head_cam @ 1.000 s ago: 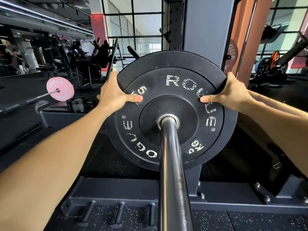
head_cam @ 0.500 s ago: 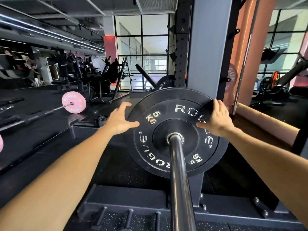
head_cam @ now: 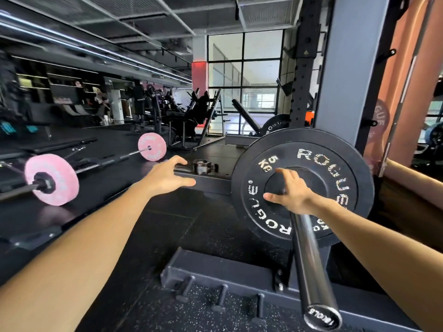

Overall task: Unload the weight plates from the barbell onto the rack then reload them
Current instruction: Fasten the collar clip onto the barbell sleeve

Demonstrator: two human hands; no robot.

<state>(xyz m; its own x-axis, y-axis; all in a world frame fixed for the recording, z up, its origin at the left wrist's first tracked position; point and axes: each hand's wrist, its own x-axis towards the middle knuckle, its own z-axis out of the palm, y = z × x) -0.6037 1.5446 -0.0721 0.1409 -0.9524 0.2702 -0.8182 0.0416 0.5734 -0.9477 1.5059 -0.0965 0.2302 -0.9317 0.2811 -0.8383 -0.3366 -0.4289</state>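
A black 5 kg weight plate [head_cam: 311,188] sits on the steel barbell sleeve [head_cam: 311,267] at the 3 o'clock side of the view, close against the rack upright [head_cam: 347,68]. The right hand [head_cam: 291,192], fingers spread, lies over the plate's hub. The left hand [head_cam: 167,176] hovers with fingers spread at 9 o'clock of the plate, touching nothing. A pink-plated barbell [head_cam: 51,179] lies on the floor at far 9 o'clock.
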